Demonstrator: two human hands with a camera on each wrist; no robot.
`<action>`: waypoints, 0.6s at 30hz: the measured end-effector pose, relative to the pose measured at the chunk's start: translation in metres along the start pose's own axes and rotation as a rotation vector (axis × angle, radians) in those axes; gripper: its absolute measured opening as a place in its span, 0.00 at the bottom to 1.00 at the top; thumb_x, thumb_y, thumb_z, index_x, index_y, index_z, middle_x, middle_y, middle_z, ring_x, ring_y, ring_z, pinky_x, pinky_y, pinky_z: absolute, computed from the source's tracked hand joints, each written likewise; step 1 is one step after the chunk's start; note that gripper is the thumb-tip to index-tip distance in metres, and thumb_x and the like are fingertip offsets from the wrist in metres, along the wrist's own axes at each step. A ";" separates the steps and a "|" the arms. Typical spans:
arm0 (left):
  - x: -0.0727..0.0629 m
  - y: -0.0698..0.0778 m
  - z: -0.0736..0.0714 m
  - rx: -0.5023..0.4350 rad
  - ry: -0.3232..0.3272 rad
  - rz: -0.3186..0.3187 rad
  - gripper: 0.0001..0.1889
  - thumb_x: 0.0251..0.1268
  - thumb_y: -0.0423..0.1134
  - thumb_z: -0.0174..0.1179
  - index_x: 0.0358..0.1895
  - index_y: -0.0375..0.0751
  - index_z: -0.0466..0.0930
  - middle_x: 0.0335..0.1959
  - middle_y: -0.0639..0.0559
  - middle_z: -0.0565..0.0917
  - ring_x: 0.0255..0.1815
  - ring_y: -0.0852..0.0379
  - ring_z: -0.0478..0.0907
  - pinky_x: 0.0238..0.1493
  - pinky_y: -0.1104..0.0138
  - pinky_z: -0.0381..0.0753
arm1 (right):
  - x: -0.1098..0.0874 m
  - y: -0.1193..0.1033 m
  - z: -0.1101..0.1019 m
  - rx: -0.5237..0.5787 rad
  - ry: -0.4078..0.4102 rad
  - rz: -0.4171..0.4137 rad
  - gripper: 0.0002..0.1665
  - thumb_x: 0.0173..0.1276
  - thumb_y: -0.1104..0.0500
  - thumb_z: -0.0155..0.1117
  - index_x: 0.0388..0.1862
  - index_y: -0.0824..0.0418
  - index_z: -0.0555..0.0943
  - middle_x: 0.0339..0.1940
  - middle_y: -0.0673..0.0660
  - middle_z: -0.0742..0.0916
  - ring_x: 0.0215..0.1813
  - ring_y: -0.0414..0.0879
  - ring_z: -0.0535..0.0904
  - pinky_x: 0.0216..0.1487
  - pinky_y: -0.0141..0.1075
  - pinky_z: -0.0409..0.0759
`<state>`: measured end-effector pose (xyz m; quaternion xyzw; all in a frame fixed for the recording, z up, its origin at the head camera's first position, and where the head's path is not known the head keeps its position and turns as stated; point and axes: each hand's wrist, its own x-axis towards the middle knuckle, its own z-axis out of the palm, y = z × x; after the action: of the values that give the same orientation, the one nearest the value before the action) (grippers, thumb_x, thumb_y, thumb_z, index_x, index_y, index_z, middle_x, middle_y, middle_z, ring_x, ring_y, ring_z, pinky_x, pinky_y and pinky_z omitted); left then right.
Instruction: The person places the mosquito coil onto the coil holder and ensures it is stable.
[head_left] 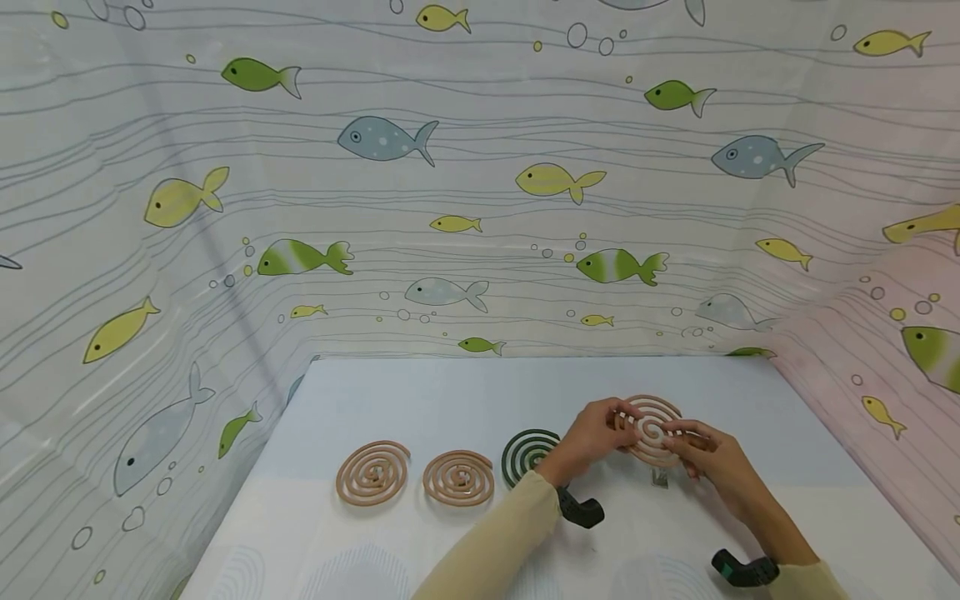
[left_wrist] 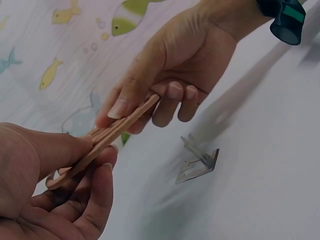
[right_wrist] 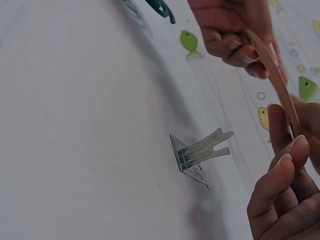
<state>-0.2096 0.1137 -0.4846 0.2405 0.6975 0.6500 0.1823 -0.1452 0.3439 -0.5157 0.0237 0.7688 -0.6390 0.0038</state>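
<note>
Between both hands a brown mosquito coil point(head_left: 651, 409) is held up over the right part of the table. My left hand point(head_left: 596, 435) pinches its left edge between thumb and fingers. On the opposite edge, my right hand point(head_left: 708, 454) pinches it the same way. Seen edge-on in the left wrist view, the coil point(left_wrist: 107, 142) looks thin and slightly tilted. Below it on the table stands a small metal coil stand point(right_wrist: 205, 150), its forked prong bent upward from a flat base. In the head view the stand point(head_left: 659, 477) shows just under the coil.
Left of my hands a green coil point(head_left: 517, 458) sits on the white table point(head_left: 420, 400), partly covered by my left forearm. Two brown coils, the nearer one point(head_left: 458, 478) and the far-left one point(head_left: 372, 473), lie in a row beyond it. A fish-patterned sheet point(head_left: 480, 183) surrounds the table.
</note>
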 end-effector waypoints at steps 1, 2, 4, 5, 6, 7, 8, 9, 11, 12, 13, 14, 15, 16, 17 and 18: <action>0.000 0.001 0.001 0.002 0.000 -0.001 0.12 0.68 0.28 0.67 0.51 0.40 0.84 0.28 0.53 0.82 0.28 0.62 0.80 0.47 0.45 0.84 | 0.000 0.001 0.000 0.001 0.000 -0.003 0.26 0.74 0.53 0.69 0.65 0.64 0.77 0.38 0.51 0.88 0.27 0.41 0.73 0.27 0.38 0.74; -0.001 0.001 0.001 0.006 -0.002 0.002 0.12 0.68 0.28 0.67 0.52 0.40 0.84 0.28 0.53 0.82 0.28 0.62 0.81 0.46 0.45 0.84 | -0.001 0.001 0.000 0.002 0.000 -0.006 0.26 0.74 0.53 0.69 0.65 0.65 0.77 0.38 0.51 0.88 0.27 0.41 0.73 0.27 0.38 0.74; -0.001 0.000 0.001 0.014 -0.008 0.009 0.12 0.68 0.28 0.67 0.52 0.39 0.84 0.28 0.53 0.82 0.28 0.62 0.81 0.46 0.45 0.85 | -0.002 0.001 0.000 0.008 -0.002 -0.009 0.26 0.74 0.54 0.69 0.65 0.65 0.77 0.37 0.50 0.87 0.27 0.41 0.73 0.27 0.38 0.74; -0.002 0.000 0.001 0.017 -0.009 0.012 0.12 0.67 0.28 0.67 0.52 0.39 0.84 0.28 0.53 0.82 0.27 0.62 0.81 0.46 0.45 0.85 | -0.003 0.001 0.000 0.008 -0.003 -0.009 0.26 0.74 0.54 0.69 0.65 0.66 0.77 0.37 0.50 0.87 0.27 0.41 0.73 0.27 0.38 0.75; -0.002 -0.001 0.002 0.019 -0.013 0.015 0.12 0.67 0.28 0.67 0.52 0.39 0.84 0.28 0.53 0.82 0.27 0.62 0.81 0.45 0.45 0.85 | -0.004 0.001 0.000 0.009 -0.004 -0.009 0.26 0.74 0.54 0.69 0.65 0.66 0.77 0.36 0.50 0.86 0.27 0.41 0.73 0.27 0.38 0.75; -0.002 -0.002 0.002 0.022 -0.014 0.016 0.12 0.67 0.28 0.67 0.52 0.39 0.85 0.28 0.53 0.82 0.27 0.62 0.81 0.45 0.45 0.85 | -0.005 0.001 0.000 0.008 0.000 -0.002 0.27 0.74 0.54 0.69 0.65 0.66 0.77 0.36 0.50 0.86 0.27 0.42 0.73 0.27 0.39 0.75; -0.002 -0.003 0.002 0.026 -0.016 0.017 0.12 0.67 0.28 0.67 0.51 0.39 0.85 0.28 0.53 0.82 0.27 0.62 0.81 0.44 0.46 0.85 | -0.006 0.001 0.000 0.008 0.001 0.004 0.27 0.73 0.53 0.70 0.65 0.66 0.77 0.36 0.50 0.86 0.27 0.42 0.73 0.27 0.39 0.74; -0.002 -0.004 0.002 0.029 -0.016 0.016 0.12 0.67 0.28 0.68 0.51 0.40 0.85 0.27 0.53 0.82 0.26 0.62 0.81 0.43 0.46 0.85 | -0.007 0.000 0.000 0.007 0.002 0.008 0.27 0.73 0.53 0.70 0.65 0.66 0.77 0.36 0.50 0.85 0.27 0.42 0.73 0.27 0.39 0.74; -0.002 -0.005 0.003 0.038 -0.016 0.015 0.11 0.67 0.28 0.68 0.51 0.40 0.85 0.27 0.54 0.82 0.26 0.62 0.81 0.42 0.48 0.86 | -0.009 0.000 0.001 0.005 0.005 0.014 0.27 0.73 0.53 0.70 0.64 0.66 0.77 0.35 0.50 0.85 0.27 0.42 0.73 0.26 0.39 0.74; -0.002 -0.005 0.004 0.043 -0.017 0.015 0.11 0.67 0.28 0.68 0.51 0.40 0.85 0.27 0.54 0.82 0.26 0.62 0.81 0.42 0.49 0.86 | -0.010 0.000 0.001 0.006 0.008 0.016 0.27 0.73 0.53 0.70 0.64 0.66 0.77 0.35 0.50 0.85 0.27 0.42 0.73 0.26 0.40 0.74; -0.003 -0.005 0.004 0.046 -0.019 0.018 0.11 0.67 0.28 0.68 0.51 0.40 0.85 0.27 0.54 0.82 0.26 0.62 0.81 0.41 0.49 0.86 | -0.010 0.000 0.001 0.007 0.011 0.016 0.27 0.73 0.53 0.70 0.64 0.65 0.77 0.35 0.51 0.85 0.27 0.42 0.73 0.26 0.40 0.74; -0.003 -0.005 0.005 0.052 -0.020 0.021 0.11 0.67 0.28 0.68 0.51 0.40 0.85 0.27 0.55 0.82 0.26 0.62 0.81 0.41 0.50 0.86 | -0.011 0.000 0.001 0.007 0.012 0.016 0.27 0.73 0.54 0.70 0.64 0.65 0.77 0.35 0.51 0.85 0.27 0.42 0.73 0.26 0.40 0.74; -0.003 -0.005 0.005 0.056 -0.022 0.024 0.11 0.67 0.28 0.68 0.51 0.40 0.85 0.27 0.55 0.82 0.26 0.62 0.81 0.41 0.50 0.86 | -0.012 0.000 0.001 0.007 0.014 0.014 0.27 0.73 0.54 0.70 0.64 0.66 0.77 0.35 0.51 0.85 0.26 0.42 0.73 0.26 0.40 0.74; -0.004 -0.004 0.005 0.061 -0.023 0.025 0.11 0.67 0.28 0.68 0.51 0.40 0.85 0.27 0.55 0.82 0.25 0.63 0.81 0.40 0.50 0.87 | -0.013 -0.001 0.001 0.006 0.013 0.013 0.26 0.73 0.54 0.70 0.64 0.66 0.77 0.35 0.51 0.84 0.26 0.42 0.73 0.26 0.40 0.74; -0.004 -0.004 0.006 0.067 -0.025 0.026 0.11 0.67 0.29 0.68 0.51 0.40 0.85 0.27 0.55 0.82 0.25 0.63 0.81 0.40 0.51 0.86 | -0.014 -0.001 0.001 0.006 0.012 0.011 0.26 0.73 0.54 0.70 0.64 0.66 0.77 0.35 0.51 0.85 0.26 0.42 0.73 0.26 0.40 0.74; -0.005 -0.004 0.006 0.073 -0.027 0.027 0.11 0.67 0.29 0.68 0.51 0.40 0.85 0.26 0.55 0.82 0.25 0.63 0.80 0.40 0.51 0.86 | -0.014 -0.001 0.001 0.006 0.011 0.011 0.26 0.73 0.55 0.70 0.64 0.66 0.77 0.35 0.51 0.85 0.26 0.42 0.73 0.26 0.40 0.74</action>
<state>-0.2025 0.1157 -0.4890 0.2653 0.7147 0.6233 0.1741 -0.1308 0.3421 -0.5142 0.0313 0.7667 -0.6412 0.0030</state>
